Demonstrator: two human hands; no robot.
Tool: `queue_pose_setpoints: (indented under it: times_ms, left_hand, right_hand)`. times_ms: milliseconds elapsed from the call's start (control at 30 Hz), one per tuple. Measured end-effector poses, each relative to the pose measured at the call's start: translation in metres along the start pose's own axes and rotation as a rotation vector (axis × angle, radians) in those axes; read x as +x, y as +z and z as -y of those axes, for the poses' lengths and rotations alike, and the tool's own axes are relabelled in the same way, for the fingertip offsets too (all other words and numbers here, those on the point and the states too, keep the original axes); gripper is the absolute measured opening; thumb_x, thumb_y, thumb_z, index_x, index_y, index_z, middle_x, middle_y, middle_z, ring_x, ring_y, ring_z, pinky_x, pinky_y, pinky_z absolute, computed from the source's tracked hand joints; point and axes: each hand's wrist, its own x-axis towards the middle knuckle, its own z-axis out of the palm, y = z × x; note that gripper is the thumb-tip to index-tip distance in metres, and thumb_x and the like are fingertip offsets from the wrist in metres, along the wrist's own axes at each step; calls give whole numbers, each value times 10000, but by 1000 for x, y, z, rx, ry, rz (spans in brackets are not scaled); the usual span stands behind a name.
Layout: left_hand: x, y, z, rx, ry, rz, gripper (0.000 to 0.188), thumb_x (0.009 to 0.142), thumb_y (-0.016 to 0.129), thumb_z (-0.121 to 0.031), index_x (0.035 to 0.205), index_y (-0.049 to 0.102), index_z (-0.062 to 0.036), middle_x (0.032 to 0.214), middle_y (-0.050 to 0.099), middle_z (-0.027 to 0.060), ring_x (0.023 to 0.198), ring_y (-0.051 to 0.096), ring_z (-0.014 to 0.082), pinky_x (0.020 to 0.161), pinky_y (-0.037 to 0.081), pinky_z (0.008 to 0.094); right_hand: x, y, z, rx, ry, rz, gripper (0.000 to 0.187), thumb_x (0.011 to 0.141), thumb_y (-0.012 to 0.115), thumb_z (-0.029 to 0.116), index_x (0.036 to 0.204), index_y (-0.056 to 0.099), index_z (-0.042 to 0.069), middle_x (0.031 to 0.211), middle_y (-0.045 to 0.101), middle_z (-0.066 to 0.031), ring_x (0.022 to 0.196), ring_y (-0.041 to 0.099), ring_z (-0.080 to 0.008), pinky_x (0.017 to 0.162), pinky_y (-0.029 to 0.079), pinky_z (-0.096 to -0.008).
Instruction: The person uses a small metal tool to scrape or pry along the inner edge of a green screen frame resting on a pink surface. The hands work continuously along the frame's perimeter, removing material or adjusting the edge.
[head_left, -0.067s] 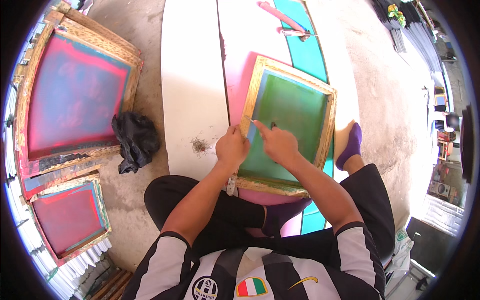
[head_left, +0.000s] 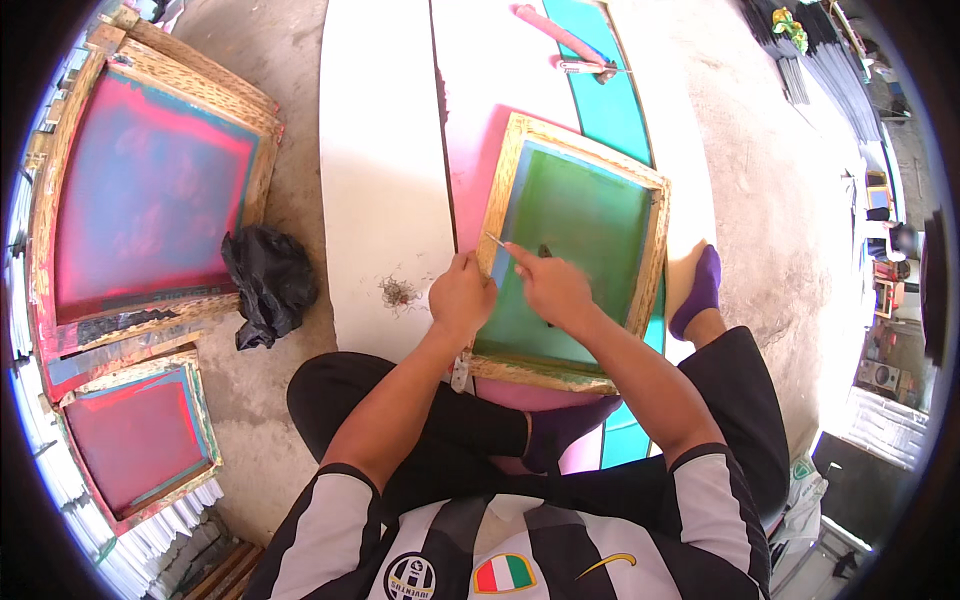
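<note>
A screen-printing frame (head_left: 655, 235) with pale wooden bars and green mesh lies slightly turned on the boards before me. My left hand (head_left: 462, 295) is closed at its left bar, thumb uppermost. My right hand (head_left: 555, 290), above the mesh, grips a slim tool (head_left: 497, 240) whose metal tip points at that left bar. Dark parts show beside the right hand, but its fingers hide most of the handle. Left of my left hand lies a small heap of thin bits (head_left: 400, 293), perhaps staples. A light-coloured handle (head_left: 460, 375) shows by the frame's near left corner.
Larger pink-and-blue screen frames (head_left: 150, 190) lean at the left, with a smaller one (head_left: 135, 430) below. A crumpled black plastic bag (head_left: 268, 285) lies by them. Beyond my frame are a pink rod-like thing (head_left: 560, 32) and a metal tool (head_left: 590, 68). My purple-socked foot (head_left: 700, 290) rests right.
The view has shifted very slightly. Both hands keep their places at the frame's left bar, the tool tip still on it.
</note>
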Motion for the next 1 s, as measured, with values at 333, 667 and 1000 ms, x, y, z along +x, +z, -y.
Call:
queue_pose_setpoints:
  times_ms: [333,667,1000]
  left_hand:
    - [2,-1,-1,-25,27,-30,538,837,801,-273,1274,653,4,1123,693,174,919,736,393,769,601,504]
    - [2,0,6,-58,42,-52,487,834,797,-278,1222,677,-10,1111,697,178,933,728,411,790,595,520]
    - [3,-8,-3,-49,16,-15,484,834,801,-298,1200,678,-6,1117,699,177,935,729,413,792,595,515]
  right_hand:
    - [12,11,-33,192,-33,4,420,1060,611,255,1478,656,263,1016,780,-181,802,735,-367,748,567,-443]
    - [23,31,-46,405,-145,-66,401,1092,605,248,1476,667,147,738,586,36,574,430,-78,551,414,-277]
    - [18,11,-41,565,-15,12,396,1088,586,290,1457,673,176,918,771,-92,688,686,-251,673,548,-397]
